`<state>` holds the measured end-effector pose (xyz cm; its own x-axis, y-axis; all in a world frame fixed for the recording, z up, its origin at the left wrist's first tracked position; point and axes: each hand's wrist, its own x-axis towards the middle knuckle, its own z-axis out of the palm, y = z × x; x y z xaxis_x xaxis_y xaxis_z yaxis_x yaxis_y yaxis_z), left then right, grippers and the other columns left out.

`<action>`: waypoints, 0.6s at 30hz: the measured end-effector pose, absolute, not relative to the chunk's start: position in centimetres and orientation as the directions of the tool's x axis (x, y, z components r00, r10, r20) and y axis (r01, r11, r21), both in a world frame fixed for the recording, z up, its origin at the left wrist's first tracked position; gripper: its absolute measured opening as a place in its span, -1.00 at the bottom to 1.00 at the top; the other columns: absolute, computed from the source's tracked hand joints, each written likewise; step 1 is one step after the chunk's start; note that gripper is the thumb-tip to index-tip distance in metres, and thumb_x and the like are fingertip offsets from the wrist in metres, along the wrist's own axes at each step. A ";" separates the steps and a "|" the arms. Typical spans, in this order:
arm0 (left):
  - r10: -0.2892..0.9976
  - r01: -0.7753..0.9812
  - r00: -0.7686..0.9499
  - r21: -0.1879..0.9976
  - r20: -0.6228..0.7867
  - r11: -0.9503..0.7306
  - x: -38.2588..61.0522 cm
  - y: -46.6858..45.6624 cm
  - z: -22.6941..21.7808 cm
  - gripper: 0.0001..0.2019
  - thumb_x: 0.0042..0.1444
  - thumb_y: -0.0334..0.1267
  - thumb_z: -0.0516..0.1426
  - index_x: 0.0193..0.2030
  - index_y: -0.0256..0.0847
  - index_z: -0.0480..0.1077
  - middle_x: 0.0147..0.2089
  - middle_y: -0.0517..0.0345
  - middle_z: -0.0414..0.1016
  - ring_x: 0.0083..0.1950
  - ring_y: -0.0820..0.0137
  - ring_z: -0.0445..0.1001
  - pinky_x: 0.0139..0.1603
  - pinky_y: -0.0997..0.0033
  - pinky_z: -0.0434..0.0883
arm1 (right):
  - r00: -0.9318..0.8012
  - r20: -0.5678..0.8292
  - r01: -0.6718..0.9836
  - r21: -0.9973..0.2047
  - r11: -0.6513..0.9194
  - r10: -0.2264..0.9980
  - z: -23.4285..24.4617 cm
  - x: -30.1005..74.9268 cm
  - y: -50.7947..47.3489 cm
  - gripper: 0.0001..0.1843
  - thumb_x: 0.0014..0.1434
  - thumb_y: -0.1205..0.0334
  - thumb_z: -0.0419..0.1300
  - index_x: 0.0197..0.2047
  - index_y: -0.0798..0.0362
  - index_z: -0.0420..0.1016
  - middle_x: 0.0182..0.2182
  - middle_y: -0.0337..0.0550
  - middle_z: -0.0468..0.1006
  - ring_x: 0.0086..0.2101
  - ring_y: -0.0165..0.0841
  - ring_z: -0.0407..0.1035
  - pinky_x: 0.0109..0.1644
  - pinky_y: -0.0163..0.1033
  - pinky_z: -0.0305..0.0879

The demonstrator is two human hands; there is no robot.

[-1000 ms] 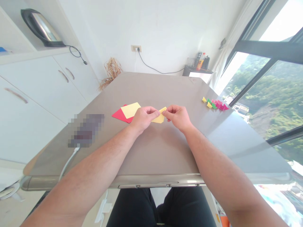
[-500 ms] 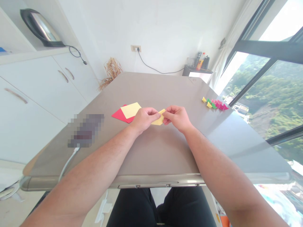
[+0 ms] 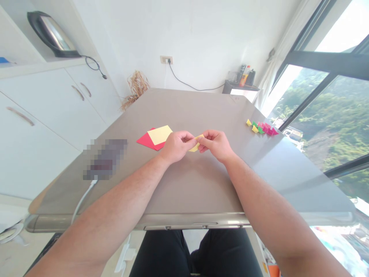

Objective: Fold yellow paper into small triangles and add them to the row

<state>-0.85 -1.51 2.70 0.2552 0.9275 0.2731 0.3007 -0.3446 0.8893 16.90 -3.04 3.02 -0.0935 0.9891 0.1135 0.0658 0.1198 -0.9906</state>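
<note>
In the head view, the left hand point(image 3: 175, 146) and right hand point(image 3: 216, 145) meet just above the middle of the grey table point(image 3: 187, 188). Thumb and forefinger tips of each are pinched shut on the small yellow folded paper piece point(image 3: 196, 146) between them. Most of it is hidden, but its long axis seems to run left to right between the hands, the far corner tilted towards the right hand. The folding looks partway done. A row of small folded paper units point(image 3: 261, 127), yellow, green and pink, lies at the far right. A flat yellow square sheet point(image 3: 159, 134) on red paper sheets point(image 3: 143, 140), just left of the left hand, lies unfolded.
</note>
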 end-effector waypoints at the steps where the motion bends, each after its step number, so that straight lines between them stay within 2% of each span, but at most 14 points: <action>1: 0.925 0.299 0.265 0.888 0.274 -0.349 -0.9 -1.5 2.8 -0.64 0.05 0.12 0.29 -0.43 -0.17 0.52 -0.43 0.17 0.55 -0.41 0.42 0.40 -0.38 0.42 0.30 | -0.106 0.124 0.048 -0.990 0.129 0.987 2.9 17.1 -3.0 -0.75 0.01 0.09 0.41 -0.42 0.06 0.51 -0.56 -0.19 0.59 -0.50 -0.36 0.49 -0.35 -0.23 0.48; 6: 0.914 0.299 0.321 0.890 0.246 -0.345 -1.3 -1.3 2.9 -0.69 0.08 0.05 0.28 -0.36 -0.18 0.54 -0.38 0.15 0.59 -0.35 0.38 0.48 -0.33 0.41 0.35 | -0.139 0.166 -0.010 -0.986 0.167 0.976 2.7 17.7 -2.7 -0.65 -0.01 -0.01 0.46 -0.42 0.07 0.51 -0.57 -0.18 0.59 -0.53 -0.36 0.48 -0.37 -0.23 0.48; 11: 0.917 0.320 0.345 0.893 0.201 -0.316 -1.6 -1.0 2.8 -0.71 0.10 0.02 0.26 -0.34 -0.20 0.50 -0.38 0.14 0.60 -0.35 0.35 0.54 -0.33 0.40 0.39 | -0.100 0.165 -0.049 -0.986 0.161 0.981 2.9 17.8 -2.7 -0.67 0.00 0.01 0.46 -0.43 0.07 0.50 -0.58 -0.17 0.61 -0.54 -0.35 0.50 -0.38 -0.23 0.51; 14: 0.921 0.313 0.348 0.904 0.177 -0.292 -1.8 -0.9 2.9 -0.71 0.10 0.01 0.26 -0.33 -0.20 0.49 -0.40 0.14 0.60 -0.42 0.40 0.49 -0.37 0.41 0.39 | -0.070 0.165 -0.049 -0.986 0.161 0.984 3.0 17.7 -2.8 -0.70 0.01 0.05 0.44 -0.43 0.07 0.49 -0.58 -0.17 0.61 -0.55 -0.34 0.51 -0.39 -0.23 0.52; 18: 0.933 0.313 0.315 0.910 0.172 -0.273 -1.8 -0.8 3.1 -0.79 0.06 -0.09 0.27 -0.31 -0.19 0.51 -0.48 0.20 0.56 -0.51 0.46 0.38 -0.48 0.46 0.28 | -0.026 0.168 -0.078 -0.983 0.165 0.986 3.1 17.6 -2.8 -0.74 0.01 0.09 0.42 -0.43 0.06 0.49 -0.59 -0.20 0.59 -0.55 -0.34 0.51 -0.40 -0.24 0.53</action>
